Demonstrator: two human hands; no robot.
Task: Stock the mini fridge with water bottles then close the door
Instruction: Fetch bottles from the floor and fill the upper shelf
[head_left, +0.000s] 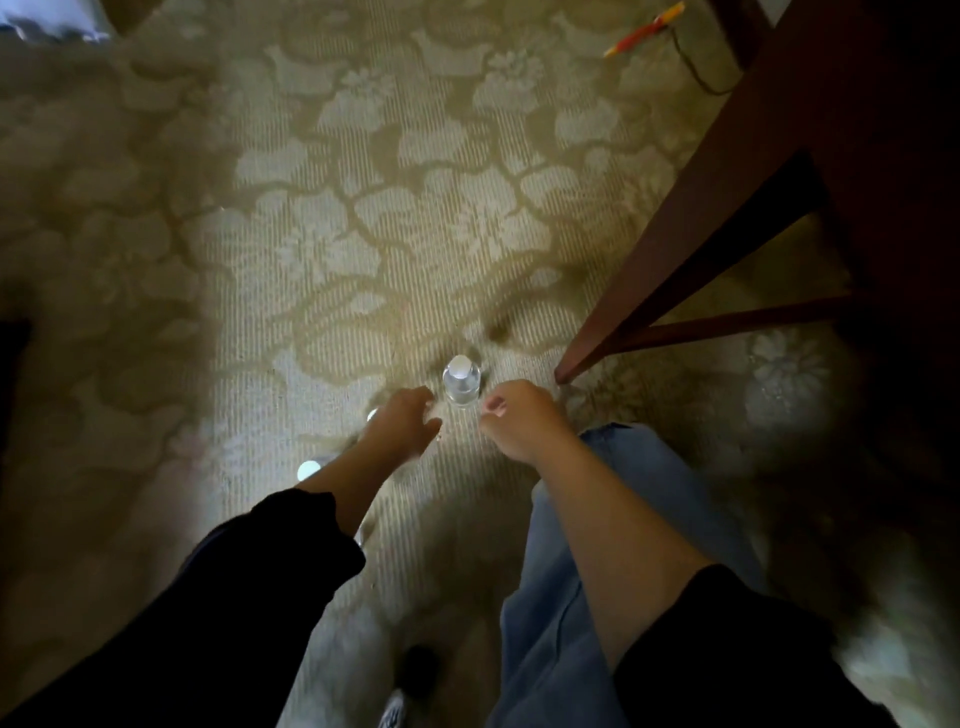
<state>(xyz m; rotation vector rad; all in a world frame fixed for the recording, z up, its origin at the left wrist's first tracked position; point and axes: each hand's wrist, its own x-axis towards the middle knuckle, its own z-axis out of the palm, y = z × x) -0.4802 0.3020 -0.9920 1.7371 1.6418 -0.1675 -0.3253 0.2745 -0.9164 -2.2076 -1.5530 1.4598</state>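
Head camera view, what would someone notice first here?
A clear water bottle with a white cap stands upright on the floral carpet, mid-frame. The left hand and right hand reach down either side of it, neither touching it. A dark wooden furniture leg slants in from the right.
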